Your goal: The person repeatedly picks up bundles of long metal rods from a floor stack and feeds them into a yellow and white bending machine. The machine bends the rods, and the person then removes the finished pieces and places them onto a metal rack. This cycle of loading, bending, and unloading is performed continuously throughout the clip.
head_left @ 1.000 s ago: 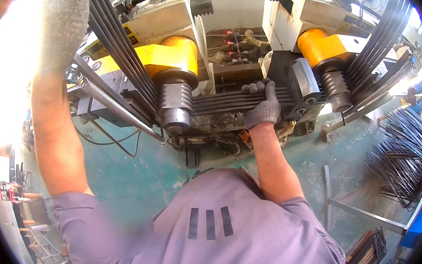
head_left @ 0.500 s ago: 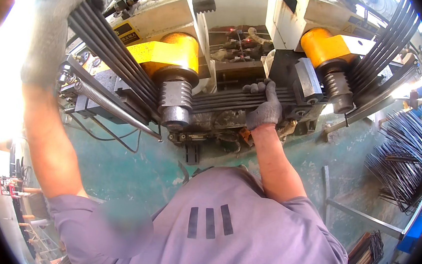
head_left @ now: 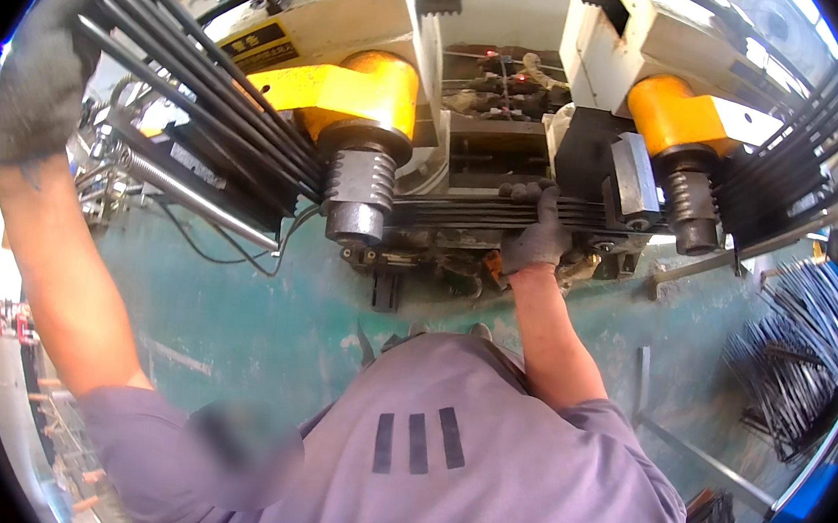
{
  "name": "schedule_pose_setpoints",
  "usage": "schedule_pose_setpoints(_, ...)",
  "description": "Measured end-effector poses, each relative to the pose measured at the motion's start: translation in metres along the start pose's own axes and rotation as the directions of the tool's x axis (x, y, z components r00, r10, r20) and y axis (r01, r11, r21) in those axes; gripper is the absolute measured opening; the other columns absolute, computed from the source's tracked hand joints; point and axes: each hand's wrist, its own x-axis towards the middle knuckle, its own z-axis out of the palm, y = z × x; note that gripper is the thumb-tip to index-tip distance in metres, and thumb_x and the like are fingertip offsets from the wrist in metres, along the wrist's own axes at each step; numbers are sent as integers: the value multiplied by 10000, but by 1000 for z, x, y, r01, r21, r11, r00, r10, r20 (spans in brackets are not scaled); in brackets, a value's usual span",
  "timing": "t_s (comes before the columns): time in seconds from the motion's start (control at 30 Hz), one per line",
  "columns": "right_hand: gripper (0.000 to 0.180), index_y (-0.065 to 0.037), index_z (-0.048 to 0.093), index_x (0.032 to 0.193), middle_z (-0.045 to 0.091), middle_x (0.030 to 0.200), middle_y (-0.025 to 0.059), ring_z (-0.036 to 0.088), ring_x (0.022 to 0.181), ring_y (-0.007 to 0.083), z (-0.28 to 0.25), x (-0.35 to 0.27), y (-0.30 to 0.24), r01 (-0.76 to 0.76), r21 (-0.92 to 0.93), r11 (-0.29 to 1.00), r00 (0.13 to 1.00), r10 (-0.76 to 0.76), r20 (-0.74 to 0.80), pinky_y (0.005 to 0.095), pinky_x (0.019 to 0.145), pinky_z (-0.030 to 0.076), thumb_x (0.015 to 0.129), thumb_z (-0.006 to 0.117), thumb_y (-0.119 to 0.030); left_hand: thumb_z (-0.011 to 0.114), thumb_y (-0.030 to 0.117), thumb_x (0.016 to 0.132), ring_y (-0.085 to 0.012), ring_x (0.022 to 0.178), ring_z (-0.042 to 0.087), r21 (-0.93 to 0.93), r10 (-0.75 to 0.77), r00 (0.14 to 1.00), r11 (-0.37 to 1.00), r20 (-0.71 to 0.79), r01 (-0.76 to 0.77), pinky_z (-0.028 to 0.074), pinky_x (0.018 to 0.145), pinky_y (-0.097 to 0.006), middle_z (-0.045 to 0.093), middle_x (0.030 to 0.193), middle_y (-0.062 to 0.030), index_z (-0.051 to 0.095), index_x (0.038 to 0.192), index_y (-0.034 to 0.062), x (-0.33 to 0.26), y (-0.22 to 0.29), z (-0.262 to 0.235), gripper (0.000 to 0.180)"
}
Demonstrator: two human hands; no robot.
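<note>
Head view, only one. Person in a grey shirt [head_left: 481, 466] leans over a bar-bending machine [head_left: 489, 29] with a green floor [head_left: 265, 318] below.

Left hand [head_left: 41, 79], grey glove, is up at the upper left, its grip closed around the raised end of a bundle of dark steel rods [head_left: 463, 209]. Right hand [head_left: 538, 232], grey glove too, sits at the middle of the machine with its grip wrapped over the flat middle run of the same rods, pressing them down.

The rods lie across the machine between two ribbed rollers: left roller [head_left: 358, 184] under a yellow arm [head_left: 354, 91], right roller [head_left: 688, 205] under an orange-yellow arm [head_left: 671, 114]. Past each roller the rods turn upward, left end rising to the gloved hand, right end rising toward the upper right rim.

Judged from this: both ends look already bent up, so the bending seems mostly done. The bundle is not yet lifted off the rollers. A heap of bent rods [head_left: 789, 364] lies on the floor at the right, well apart from the machine.
</note>
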Motion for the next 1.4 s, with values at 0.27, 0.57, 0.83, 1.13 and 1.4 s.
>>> schedule_pose_setpoints(0.27,140,-74,543,985,516,770,15,515,757,203,-3,1,-2,-49,-3,999,999,49,21,453,889,489,975,600,-201,559,198,955,-159,938,648,603,60,996,797,-60,-12,500,880,-281,689,970,-75,687,1087,23,1,6,6,254)
schedule_pose_setpoints(0.57,118,-80,534,1009,555,812,35,578,856,222,-9,-1,-12,-68,-97,993,994,76,79,482,1006,474,1004,536,-198,571,194,920,-156,893,628,582,-14,982,804,-189,124,492,853,-283,675,919,-79,685,997,25,-22,31,28,218)
schedule_pose_setpoints(0.83,139,-84,543,1009,591,849,39,592,849,230,-14,2,-8,-83,-88,993,992,91,91,472,1002,483,1010,526,-221,582,191,888,-152,853,611,497,-29,951,848,-308,186,485,830,-284,662,874,-82,684,916,28,-41,46,72,194)
schedule_pose_setpoints(1.13,258,-78,547,1135,678,962,104,640,968,259,-9,-37,-21,-98,-365,926,995,80,-64,433,956,501,998,554,-297,589,167,858,-158,747,610,279,-91,848,921,-522,271,496,736,-287,648,797,-89,674,839,20,-111,76,57,170)
schedule_pose_setpoints(1.4,302,-85,608,1087,658,927,65,629,921,190,-79,-139,-72,167,-865,474,985,-54,161,350,860,511,1036,461,-344,592,156,941,-173,693,628,-284,-117,788,956,-605,-76,553,657,-303,622,750,-86,632,889,5,-293,59,2,165)
